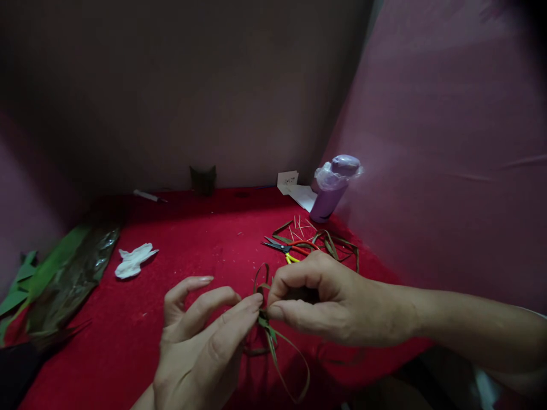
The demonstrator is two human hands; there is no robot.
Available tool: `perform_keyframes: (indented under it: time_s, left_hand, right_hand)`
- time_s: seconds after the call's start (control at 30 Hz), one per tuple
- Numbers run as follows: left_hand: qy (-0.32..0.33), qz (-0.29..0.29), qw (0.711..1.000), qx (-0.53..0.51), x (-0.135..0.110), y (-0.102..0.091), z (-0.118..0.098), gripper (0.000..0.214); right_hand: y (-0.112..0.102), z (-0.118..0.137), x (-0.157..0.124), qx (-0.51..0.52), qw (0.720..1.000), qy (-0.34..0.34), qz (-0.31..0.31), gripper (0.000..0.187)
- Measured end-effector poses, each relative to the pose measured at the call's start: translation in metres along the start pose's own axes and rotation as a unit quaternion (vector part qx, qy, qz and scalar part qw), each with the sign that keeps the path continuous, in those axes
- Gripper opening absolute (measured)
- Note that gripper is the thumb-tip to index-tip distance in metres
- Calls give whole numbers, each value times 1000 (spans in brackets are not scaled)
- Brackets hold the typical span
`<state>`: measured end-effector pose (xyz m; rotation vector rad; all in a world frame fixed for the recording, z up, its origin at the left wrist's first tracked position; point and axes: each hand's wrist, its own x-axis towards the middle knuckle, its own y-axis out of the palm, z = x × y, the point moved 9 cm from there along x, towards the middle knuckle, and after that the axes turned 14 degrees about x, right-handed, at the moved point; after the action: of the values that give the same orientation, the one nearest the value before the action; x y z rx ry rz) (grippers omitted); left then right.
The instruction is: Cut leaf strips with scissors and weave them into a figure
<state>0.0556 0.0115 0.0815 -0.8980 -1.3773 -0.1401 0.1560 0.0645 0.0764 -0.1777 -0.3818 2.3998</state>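
Note:
Both hands meet over the near edge of a red cloth-covered table (192,239). My left hand (205,336) pinches a thin green-brown leaf strip (267,324) between thumb and forefinger, its other fingers spread. My right hand (325,299) is curled, thumb and fingers closed on the same strip from the right. The strip loops up above the fingers and hangs below them in a long loop over the table's edge.
Small scissors (284,247) with red and yellow handles lie beyond my right hand, among more leaf strips (337,245) and thin sticks. A purple bottle (331,191) and paper slips stand at the back right. A crumpled white tissue (132,260) and long green leaves (64,276) lie left.

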Motion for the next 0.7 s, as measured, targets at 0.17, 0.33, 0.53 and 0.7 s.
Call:
perform_keyframes:
  time_s: [0.17,0.33,0.53,0.7]
  left_hand:
    - [2,-2,1000,-8,2,1,-1,23]
    - [-6,0,1000,1,2,1,1,23]
    - [-7,15,1000,21,2,0,0,22]
    - [18,20,1000,2,0,2,-3,28]
  right_hand:
    - [11,24,-7,-166,972,-160,38,11]
    - [18,30,-13,-325,917,-218,69,14]
    - [24,34,-18,-446,855,-253,81,21]
    - [25,32,-17,-441,857,-252,86,21]
